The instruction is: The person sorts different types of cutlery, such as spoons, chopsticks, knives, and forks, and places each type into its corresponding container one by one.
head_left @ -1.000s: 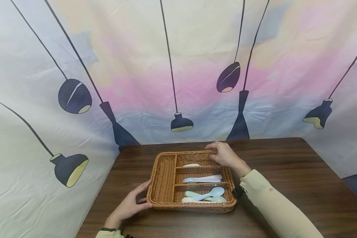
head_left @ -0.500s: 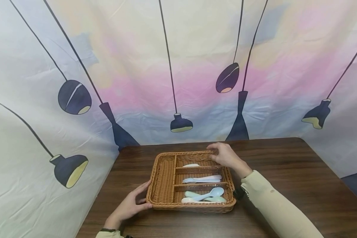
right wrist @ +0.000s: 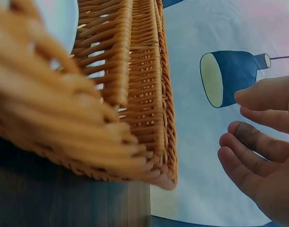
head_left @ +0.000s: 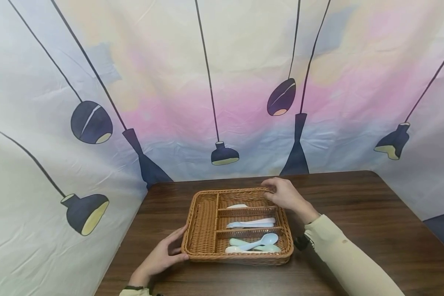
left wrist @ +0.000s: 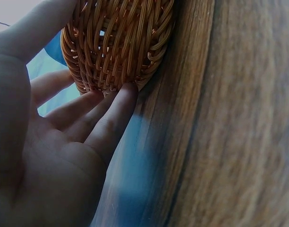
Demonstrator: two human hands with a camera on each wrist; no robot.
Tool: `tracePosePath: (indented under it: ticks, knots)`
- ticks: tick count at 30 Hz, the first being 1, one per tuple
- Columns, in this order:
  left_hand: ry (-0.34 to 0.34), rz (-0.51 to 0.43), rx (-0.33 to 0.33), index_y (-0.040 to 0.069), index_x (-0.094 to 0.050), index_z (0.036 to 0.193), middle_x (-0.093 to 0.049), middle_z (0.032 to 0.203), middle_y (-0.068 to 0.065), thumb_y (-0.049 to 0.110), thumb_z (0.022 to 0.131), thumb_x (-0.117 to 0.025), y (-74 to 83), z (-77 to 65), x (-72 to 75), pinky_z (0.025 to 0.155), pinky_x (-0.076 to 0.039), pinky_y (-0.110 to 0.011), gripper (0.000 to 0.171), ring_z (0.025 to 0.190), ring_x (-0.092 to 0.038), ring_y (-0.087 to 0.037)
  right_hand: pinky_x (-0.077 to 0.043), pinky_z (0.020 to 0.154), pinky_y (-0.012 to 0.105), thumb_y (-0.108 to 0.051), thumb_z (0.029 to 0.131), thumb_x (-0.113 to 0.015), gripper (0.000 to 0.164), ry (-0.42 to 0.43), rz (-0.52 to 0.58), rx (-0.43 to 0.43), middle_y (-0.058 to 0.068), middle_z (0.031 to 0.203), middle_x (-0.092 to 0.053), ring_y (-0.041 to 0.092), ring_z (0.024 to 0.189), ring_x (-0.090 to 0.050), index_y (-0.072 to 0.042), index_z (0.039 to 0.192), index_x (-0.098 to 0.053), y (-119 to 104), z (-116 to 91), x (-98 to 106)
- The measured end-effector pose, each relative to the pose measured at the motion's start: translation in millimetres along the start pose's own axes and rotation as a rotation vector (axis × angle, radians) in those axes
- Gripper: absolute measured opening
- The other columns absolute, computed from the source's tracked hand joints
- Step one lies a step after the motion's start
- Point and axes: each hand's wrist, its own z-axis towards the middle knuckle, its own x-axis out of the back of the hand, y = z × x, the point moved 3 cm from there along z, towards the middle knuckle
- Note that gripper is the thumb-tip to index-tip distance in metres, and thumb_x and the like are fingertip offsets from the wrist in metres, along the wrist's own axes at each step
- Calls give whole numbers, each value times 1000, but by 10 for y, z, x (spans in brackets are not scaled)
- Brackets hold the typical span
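Where the basket's (head_left: 203, 222) divider (head_left: 247, 212) rises, white cutlery's (head_left: 237, 206) cropped.

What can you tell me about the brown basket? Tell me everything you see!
The basket looks woven from brown wicker, with rounded corners and a braided rim. Dividers split it into four parts; the three on the right hold pale cutlery. It sits upright on the wooden table. The left hand touches its left end; the right hand is near its far right corner, not touching.
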Motion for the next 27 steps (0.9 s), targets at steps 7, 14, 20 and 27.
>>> tracePosePath:
  ticks: [7,14,20,27]
  knots:
    - [2,1,-3,20,-25,156,-19,160,-20,18,85,-77,-14,1,9,96,-51,-26,88,139,-25,-40,-55,80,45,-15,88,-69,34,23,-29,-13,12,116,-68,26,98,-64,-9,122,-67,80,-95,80]
    - [-3,-8,3,19,-25,156,-18,160,-21,19,84,-77,-21,2,2,96,-51,-26,88,139,-25,-40,-56,79,44,-13,88,-70,35,31,-35,-36,15,109,-68,28,96,-65,-4,122,-66,184,-222,168]
    - [1,-12,0,18,-25,156,-18,159,-22,19,84,-77,-5,-6,-1,96,-51,-26,89,139,-26,-40,-57,77,44,-14,88,-71,35,61,-64,-46,13,110,-68,27,95,-66,-6,122,-66,267,-308,235]
    - [-1,-9,-1,18,-25,156,-18,159,-21,19,84,-78,10,-6,-3,96,-51,-26,89,139,-26,-39,-56,76,44,-14,87,-71,36,79,-83,-68,14,107,-69,28,93,-66,-5,121,-65,368,-398,302]
